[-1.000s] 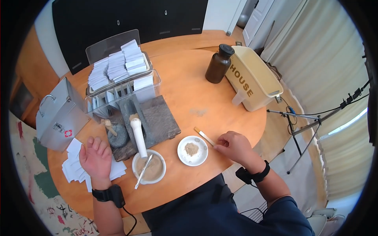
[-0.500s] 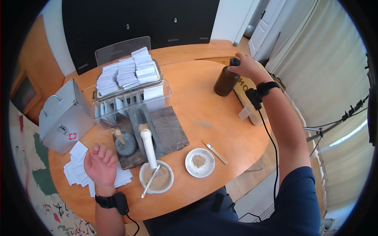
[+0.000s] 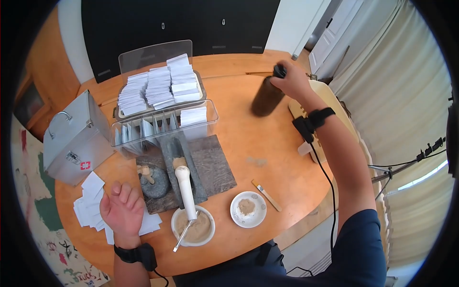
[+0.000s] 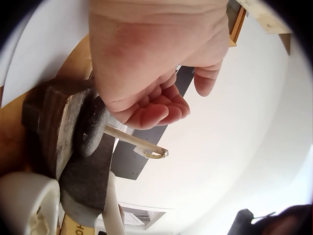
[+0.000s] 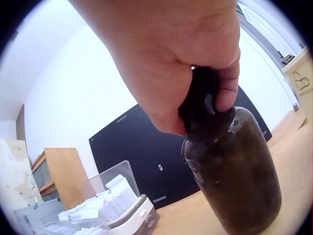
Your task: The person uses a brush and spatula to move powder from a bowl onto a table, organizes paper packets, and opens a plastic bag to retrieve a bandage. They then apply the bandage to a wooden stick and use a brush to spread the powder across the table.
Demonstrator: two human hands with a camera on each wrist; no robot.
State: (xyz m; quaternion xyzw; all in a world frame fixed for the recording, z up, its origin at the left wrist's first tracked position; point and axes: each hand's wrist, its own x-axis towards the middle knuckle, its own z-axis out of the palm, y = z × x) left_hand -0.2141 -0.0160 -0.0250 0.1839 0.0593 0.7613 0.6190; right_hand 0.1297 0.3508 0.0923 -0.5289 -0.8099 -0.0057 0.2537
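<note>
Head view: right hand (image 3: 290, 80) clamps the black cap of the dark brown glass bottle (image 3: 266, 98), tilted, at the far side of the round wooden table (image 3: 239, 129); left hand (image 3: 123, 206) lies relaxed, palm up, on loose white paper slips (image 3: 86, 205), well apart. Right wrist view: fingers (image 5: 227, 93) wrap the cap from above, long axis near upright. Left wrist view: bottle absent; fingers loosely curled, empty.

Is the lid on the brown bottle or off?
On. The right hand grips the black cap, which sits on the neck of the brown bottle. Whether it is screwed tight cannot be told.
</note>
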